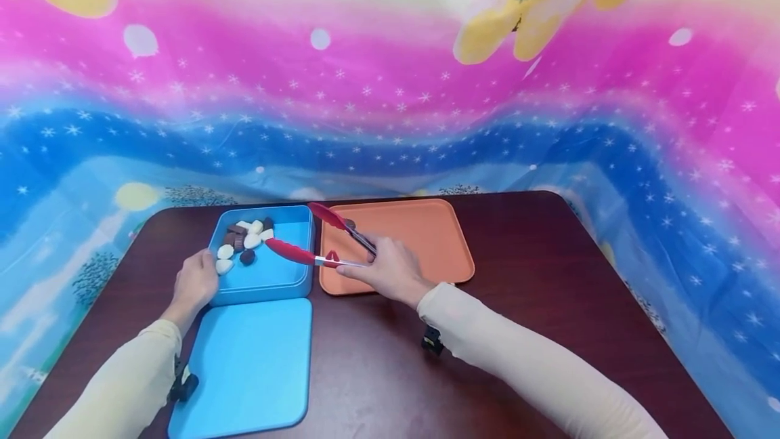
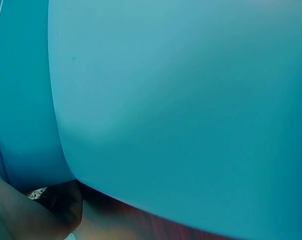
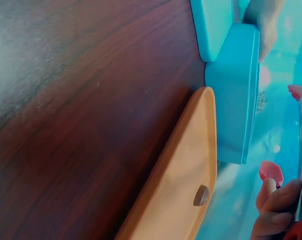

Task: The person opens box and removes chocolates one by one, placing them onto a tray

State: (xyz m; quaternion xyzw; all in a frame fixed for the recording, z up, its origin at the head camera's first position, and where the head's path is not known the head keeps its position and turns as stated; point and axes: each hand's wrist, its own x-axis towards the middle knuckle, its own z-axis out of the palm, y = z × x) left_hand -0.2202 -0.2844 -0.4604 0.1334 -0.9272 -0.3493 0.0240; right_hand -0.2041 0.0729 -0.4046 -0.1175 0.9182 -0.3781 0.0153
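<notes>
From where I stand, the left hand is grasping the blue box at its near left corner, fingers at the rim. The right hand is closed round a pair of red-tipped tongs, which reach toward nine o'clock over the box's right wall. Their tips stand wide apart, one near the far right corner, the other low beside the sweets; I can't tell whether it touches one.

The sweets, white and dark brown, lie in the box from eight round to twelve o'clock, two pale ones close by the left wall. Blue floor shows from two to six, giving the tongs room there.

At three o'clock from the box, just beside it, is the orange tray, with a low lip and rounded corners. A brown piece sits at its ten o'clock, partly behind the tongs. The blue lid lies flat at six o'clock from the box, its far edge close to the box's front wall. Beyond the tray, toward three o'clock, dark wooden tabletop runs to its edge; a printed cloth hangs behind at twelve.
</notes>
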